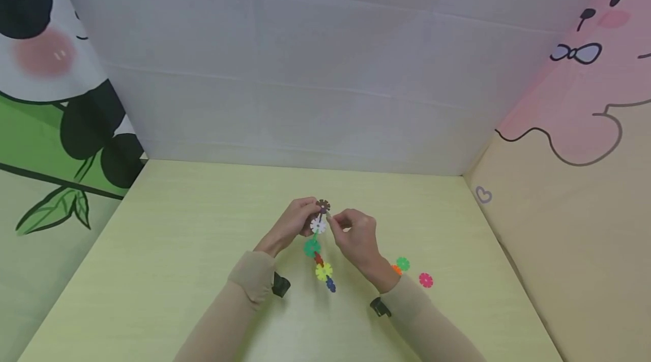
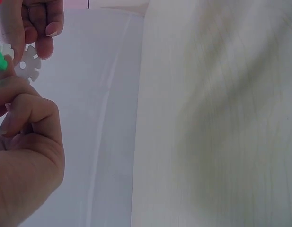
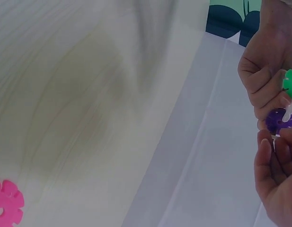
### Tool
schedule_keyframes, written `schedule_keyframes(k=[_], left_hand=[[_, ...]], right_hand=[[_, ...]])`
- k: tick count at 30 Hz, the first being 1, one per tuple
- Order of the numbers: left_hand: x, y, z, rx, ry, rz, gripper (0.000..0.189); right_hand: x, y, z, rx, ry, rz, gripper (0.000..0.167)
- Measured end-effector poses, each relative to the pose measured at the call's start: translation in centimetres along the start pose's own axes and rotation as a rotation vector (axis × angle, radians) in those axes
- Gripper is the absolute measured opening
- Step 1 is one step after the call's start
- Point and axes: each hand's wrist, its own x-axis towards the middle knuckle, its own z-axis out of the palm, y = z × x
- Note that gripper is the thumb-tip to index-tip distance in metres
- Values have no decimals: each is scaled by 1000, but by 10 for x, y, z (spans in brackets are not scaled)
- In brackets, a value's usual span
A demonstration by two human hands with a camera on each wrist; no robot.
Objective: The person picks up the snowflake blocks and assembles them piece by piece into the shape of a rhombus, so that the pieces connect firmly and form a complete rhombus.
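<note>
A chain of notched plastic snowflake discs hangs between the hands over the table. From the top come a grey-brown disc [image 1: 322,205], a purple disc [image 3: 279,120], a white disc [image 1: 318,226], a green disc [image 1: 312,248], a red disc [image 1: 319,259], a yellow disc [image 1: 324,271] and a blue disc [image 1: 331,284]. My left hand [image 1: 297,219] grips the chain near its purple and white discs, fingers curled behind. With thumb and fingertips, my right hand [image 1: 358,238] pinches at the grey-brown top disc, which looks paler in the left wrist view.
Loose discs lie on the table [image 1: 178,249] by the right forearm: a green one [image 1: 403,264], an orange one [image 1: 396,269] partly hidden by the wrist, and a pink one [image 1: 426,280]. A white back wall [image 1: 305,96] and printed side panels surround the table.
</note>
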Motion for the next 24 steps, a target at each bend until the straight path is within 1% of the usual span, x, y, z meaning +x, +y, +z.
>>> schedule_keyframes(k=[6,9,11,16,21,24], left_hand=[[0,-1,0,14,-5,27,22],[0,-1,-1,21,-11,36,22],[0,-1,-1,17,-12,36,23],[-2,1,-1,8,-32,36,23],[-2,0,-2,12,-48,27,24],[-2,0,-3,11,-57,22,24]], right_hand=[[1,-2,-1,-15,-1,-8,12],[1,-1,0,-10,-5,-19,12],[1,-1,0,-1,-6,-13,12],[3,-7,-2,9,-13,57,13],[4,-10,-3,15,-46,134,12],[5,-11,-4,20,-55,151,12]])
